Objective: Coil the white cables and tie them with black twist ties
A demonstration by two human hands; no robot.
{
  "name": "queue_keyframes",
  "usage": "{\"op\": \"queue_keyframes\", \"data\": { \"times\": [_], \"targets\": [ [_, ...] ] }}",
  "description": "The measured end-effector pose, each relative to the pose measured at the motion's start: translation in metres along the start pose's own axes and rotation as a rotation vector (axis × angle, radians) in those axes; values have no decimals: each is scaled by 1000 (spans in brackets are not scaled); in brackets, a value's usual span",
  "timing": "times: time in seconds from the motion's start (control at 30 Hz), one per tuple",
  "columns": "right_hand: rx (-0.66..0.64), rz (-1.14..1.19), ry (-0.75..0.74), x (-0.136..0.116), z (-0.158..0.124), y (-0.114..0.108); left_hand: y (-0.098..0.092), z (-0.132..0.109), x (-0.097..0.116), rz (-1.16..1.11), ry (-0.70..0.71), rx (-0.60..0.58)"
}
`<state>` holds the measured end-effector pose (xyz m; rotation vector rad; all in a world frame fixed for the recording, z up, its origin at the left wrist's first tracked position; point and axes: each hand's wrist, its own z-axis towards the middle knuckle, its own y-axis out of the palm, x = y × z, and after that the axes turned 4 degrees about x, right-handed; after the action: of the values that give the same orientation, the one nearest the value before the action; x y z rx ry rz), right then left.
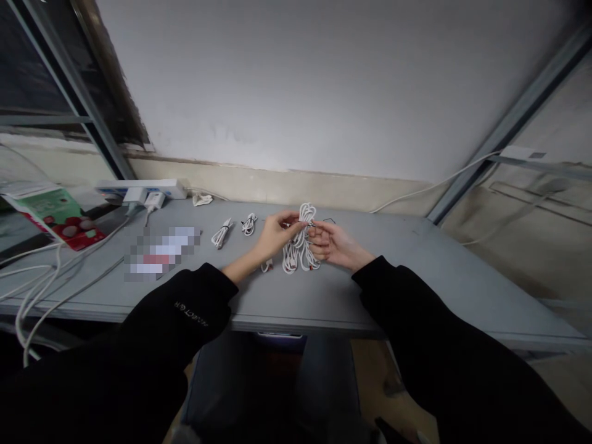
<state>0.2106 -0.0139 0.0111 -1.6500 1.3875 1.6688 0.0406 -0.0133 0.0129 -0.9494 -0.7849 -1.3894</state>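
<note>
We seem to be bundling the cable (306, 213); our left hand (279, 234) and right hand (330, 243) pinch its loops above the tabletop (398, 271). The next move likely calls for steady loops.

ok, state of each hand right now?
Left hand: closed, holding the coiled bundle of thin white cable.
Right hand: closed, holding that same bundle.

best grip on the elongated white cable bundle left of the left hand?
I'd pinch the white cable bundle at its dark-banded middle, from above, across its narrow width: it lies slanted, loops gathered there, both long sides apparently unblocked.
</note>
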Motion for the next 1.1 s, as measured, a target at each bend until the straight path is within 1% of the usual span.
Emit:
{"op": "queue_keyframes", "data": {
  "times": [0.07, 0.17, 0.23, 0.3, 0.37, 0.43, 0.47, 0.57, 0.63, 0.67, 0.77, 0.9, 1.1],
  "targets": [
    [69, -52, -64, 1, 2, -2, 0, 2, -2, -105, -117, 25],
    [254, -129, -234, 4, 7, -8, -1, 5, -1, -204, -245, 36],
    [380, -189, -345, 8, 12, -12, -6, 8, 3, -231, -318, 16],
    [461, -250, -421, 12, 16, -15, -16, 13, 10, -214, -371, -40],
    [500, -300, -464, 16, 20, -18, -33, 20, 17, -133, -422, -152],
    [521, -344, -495, 19, 22, -19, -56, 28, 23, -17, -463, -261],
    [526, -366, -512, 20, 22, -19, -69, 31, 23, 35, -478, -291],
    [522, -431, -553, 22, 23, -20, -105, 38, 20, 197, -545, -330],
    [519, -458, -569, 24, 24, -21, -121, 39, 15, 311, -601, -341],
    [521, -468, -574, 24, 24, -21, -127, 38, 13, 357, -630, -351],
    [533, -497, -589, 26, 26, -25, -132, 34, 9, 452, -702, -384],
    [543, -522, -590, 26, 26, -28, -128, 29, 9, 484, -768, -435],
    [537, -507, -593, 25, 26, -27, -127, 29, 8, 557, -803, -466]
  ]
}}
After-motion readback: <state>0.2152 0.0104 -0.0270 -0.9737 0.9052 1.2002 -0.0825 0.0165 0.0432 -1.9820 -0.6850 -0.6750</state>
